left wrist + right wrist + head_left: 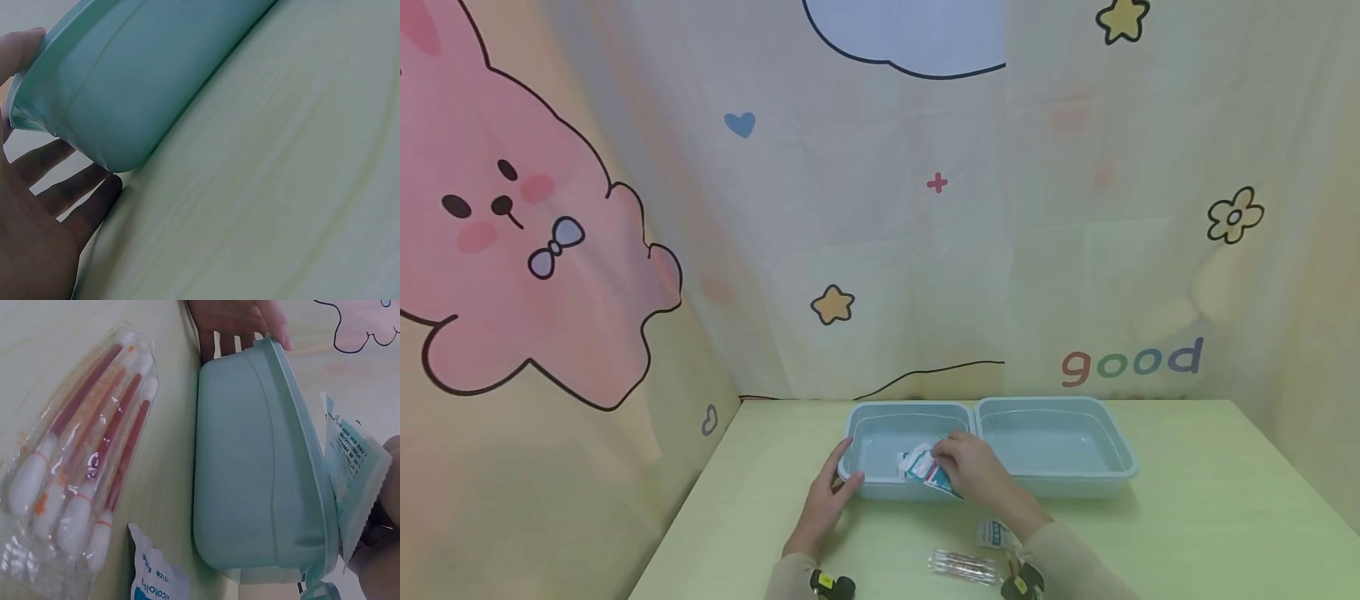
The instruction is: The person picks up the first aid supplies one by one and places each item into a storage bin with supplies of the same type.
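My left hand (822,508) holds the left end of a light blue plastic bin (906,407), thumb at the rim and fingers spread along the end wall. Over that bin's front right rim, my right hand (976,471) pinches a small white and teal sachet (356,465). In the head view, white and teal packaging (917,461) shows at the fingertips, overlapping the bin's inside. Nearer me on the table lie an alcohol pad sachet (156,575) and a clear packet of cotton swabs (962,566) with reddish-brown sticks, just left of my right wrist.
A second light blue bin (1056,486) stands right beside the first. Both sit near the back of the pale green table (1210,533). Behind them hangs a printed curtain (880,250), with another printed wall at the left.
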Action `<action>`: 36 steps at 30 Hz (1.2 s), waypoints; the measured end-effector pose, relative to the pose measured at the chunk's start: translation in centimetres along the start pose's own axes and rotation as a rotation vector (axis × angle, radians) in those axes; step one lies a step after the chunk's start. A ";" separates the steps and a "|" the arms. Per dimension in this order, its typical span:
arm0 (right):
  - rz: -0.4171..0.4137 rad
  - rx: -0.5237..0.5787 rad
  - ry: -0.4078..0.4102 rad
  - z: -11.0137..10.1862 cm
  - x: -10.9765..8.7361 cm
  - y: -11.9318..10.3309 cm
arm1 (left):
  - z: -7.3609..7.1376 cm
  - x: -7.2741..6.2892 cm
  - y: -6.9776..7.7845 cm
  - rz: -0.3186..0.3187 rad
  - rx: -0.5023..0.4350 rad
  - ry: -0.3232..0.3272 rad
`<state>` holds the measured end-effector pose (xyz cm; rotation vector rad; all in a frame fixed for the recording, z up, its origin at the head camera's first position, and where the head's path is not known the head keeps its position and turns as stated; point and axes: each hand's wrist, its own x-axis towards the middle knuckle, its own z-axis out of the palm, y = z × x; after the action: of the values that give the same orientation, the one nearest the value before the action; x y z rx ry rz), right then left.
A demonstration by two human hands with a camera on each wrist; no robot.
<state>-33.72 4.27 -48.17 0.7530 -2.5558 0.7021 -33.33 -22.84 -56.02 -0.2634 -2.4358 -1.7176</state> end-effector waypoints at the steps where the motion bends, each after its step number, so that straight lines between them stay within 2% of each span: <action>1: 0.000 -0.001 -0.001 0.0 0.0 0.0 | 0.0 0.0 -0.1 0.000 0.004 0.001; 6: 0.004 0.008 -0.009 -0.1 0.2 -0.1 | 0.0 -0.1 0.2 -0.007 0.023 -0.003; 11: -0.007 0.012 -0.001 0.0 0.3 0.0 | -0.1 -0.6 2.0 -0.013 0.014 -0.027; 13: -0.012 0.009 0.002 0.0 0.4 0.0 | -0.2 -0.6 2.2 -0.008 0.012 -0.030; 16: -0.008 0.001 -0.001 0.2 0.8 0.1 | -0.1 -0.3 1.5 -0.003 0.021 -0.025; 19: 0.026 0.000 -0.027 0.4 1.2 0.1 | 0.1 0.0 0.5 -0.006 0.029 -0.012; 22: 0.064 0.002 -0.052 0.7 1.6 0.0 | 0.0 0.2 0.0 -0.002 0.023 -0.007; 36: 0.094 0.004 -0.071 1.6 2.2 0.6 | -0.1 0.1 0.2 -0.005 0.022 -0.006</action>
<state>-36.11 2.99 -48.59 0.6735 -2.6698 0.7221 -33.35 -22.86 -55.82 -0.2597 -2.4601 -1.6936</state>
